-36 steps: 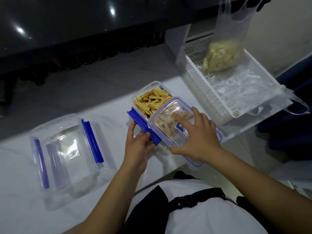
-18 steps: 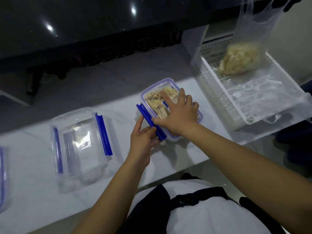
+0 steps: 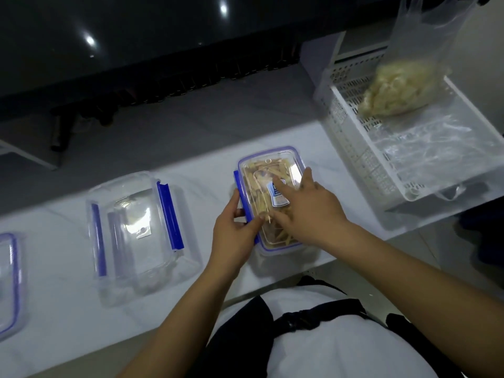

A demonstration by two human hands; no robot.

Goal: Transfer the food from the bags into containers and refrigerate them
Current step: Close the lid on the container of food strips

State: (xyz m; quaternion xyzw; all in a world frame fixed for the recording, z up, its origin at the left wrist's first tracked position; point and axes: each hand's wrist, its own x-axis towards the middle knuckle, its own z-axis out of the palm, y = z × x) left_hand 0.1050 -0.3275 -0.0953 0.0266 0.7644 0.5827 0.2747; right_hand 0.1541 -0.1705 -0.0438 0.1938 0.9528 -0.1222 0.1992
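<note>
The white counter [image 3: 68, 309] runs from the left edge of view to the right, its near edge against the person's white shirt. At its right end sits a white perforated basket [image 3: 351, 137], which overhangs the near edge. Inside the basket lie crumpled clear plastic and, toward the far side, a clear plastic bag [image 3: 395, 88] of pale food pieces, its neck rising up out of view.

Left of the middle of the counter stands an empty clear container [image 3: 136, 233] with blue clips on both long sides, its lid loose on top. A further blue-rimmed lid [image 3: 11, 282] shows partly at the left edge.

Near the middle, close to the near edge, stands the filled container [image 3: 272, 170], holding yellow strips of food under a clear, blue-rimmed lid with a blue and white label.

The right hand [image 3: 308, 211] lies flat on that lid, fingers spread, grip apart and pressing down. The left hand [image 3: 234, 236] is at the container's left side, its grip closed around the blue clip [image 3: 240, 192], thumb on the lid's edge and fingers under the clip.
</note>
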